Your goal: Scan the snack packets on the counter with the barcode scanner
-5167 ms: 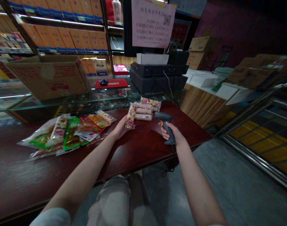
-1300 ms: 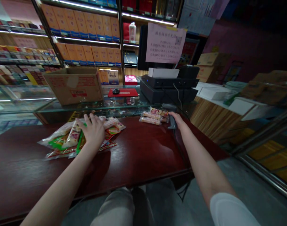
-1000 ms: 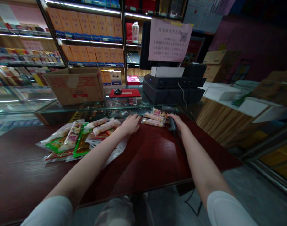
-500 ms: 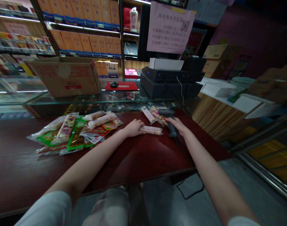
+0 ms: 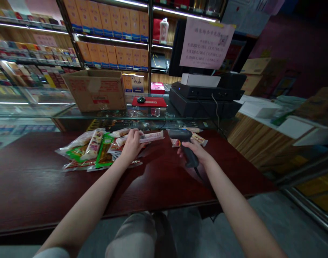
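My left hand (image 5: 133,143) is closed around a long wrapped snack bar (image 5: 153,136), its free end pointing right. Just left of that hand lies a pile of packaged snacks: white wrapped bars (image 5: 94,143) on top of green-edged packets (image 5: 104,150). In my right hand (image 5: 195,150) is a black barcode scanner (image 5: 189,154), gripped by its handle and lifted off the table, with its head to the left and its cable hanging down. Behind the scanner rest a few more wrapped snack bars (image 5: 199,139), partly hidden by it.
The dark red table (image 5: 158,186) has a glass counter behind it. On the counter stand a cardboard box (image 5: 96,91), a mouse (image 5: 140,100) on a red mat and a black cash drawer unit (image 5: 201,104). A wood-sided counter (image 5: 250,139) stands at right.
My left hand has carried the snack bar leftward to the pile. My right hand has raised the scanner and drawn it slightly left. The view has shifted a little.
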A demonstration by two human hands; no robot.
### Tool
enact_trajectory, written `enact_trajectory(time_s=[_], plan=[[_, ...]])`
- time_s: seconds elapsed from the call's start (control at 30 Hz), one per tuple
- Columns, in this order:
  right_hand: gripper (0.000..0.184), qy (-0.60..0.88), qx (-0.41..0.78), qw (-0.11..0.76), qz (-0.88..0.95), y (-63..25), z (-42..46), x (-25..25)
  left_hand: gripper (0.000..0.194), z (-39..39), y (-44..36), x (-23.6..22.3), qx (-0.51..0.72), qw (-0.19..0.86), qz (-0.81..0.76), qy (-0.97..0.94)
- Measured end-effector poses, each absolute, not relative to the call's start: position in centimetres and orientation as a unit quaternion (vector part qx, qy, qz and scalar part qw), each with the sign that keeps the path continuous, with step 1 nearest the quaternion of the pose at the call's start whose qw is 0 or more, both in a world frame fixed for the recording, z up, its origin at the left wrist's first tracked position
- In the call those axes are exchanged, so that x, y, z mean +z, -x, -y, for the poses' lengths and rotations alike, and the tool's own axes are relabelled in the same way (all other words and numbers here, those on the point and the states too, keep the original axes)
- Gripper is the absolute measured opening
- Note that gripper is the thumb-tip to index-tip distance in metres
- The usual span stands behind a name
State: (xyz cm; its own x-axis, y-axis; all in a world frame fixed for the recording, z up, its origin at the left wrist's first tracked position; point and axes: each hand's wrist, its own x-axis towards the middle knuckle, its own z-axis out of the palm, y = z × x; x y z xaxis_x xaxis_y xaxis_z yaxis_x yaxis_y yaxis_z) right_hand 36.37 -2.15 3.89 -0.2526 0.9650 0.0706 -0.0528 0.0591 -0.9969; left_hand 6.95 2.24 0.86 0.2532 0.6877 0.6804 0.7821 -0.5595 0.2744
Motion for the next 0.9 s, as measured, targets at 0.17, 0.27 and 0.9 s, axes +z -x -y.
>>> enact_trajectory(time_s=[0.17, 0.27, 0.9], plan=[[0.026, 0.319, 0.642, 0.427, 0.551, -32.4, 2.0, 2.0, 0.032, -1.9, -6.1, 0.4, -0.401, 0.058, 0.474, 0.782], [0.026, 0.312, 0.668, 0.417, 0.531, -31.9, 1.8, 1.0, 0.031, -1.9, -5.9, 0.5, -0.387, 0.064, 0.471, 0.790], [0.031, 0.358, 0.634, 0.494, 0.475, -39.7, 2.5, 2.7, 0.036, -1.2, -3.4, 2.8, -0.276, 0.188, 0.658, 0.675]])
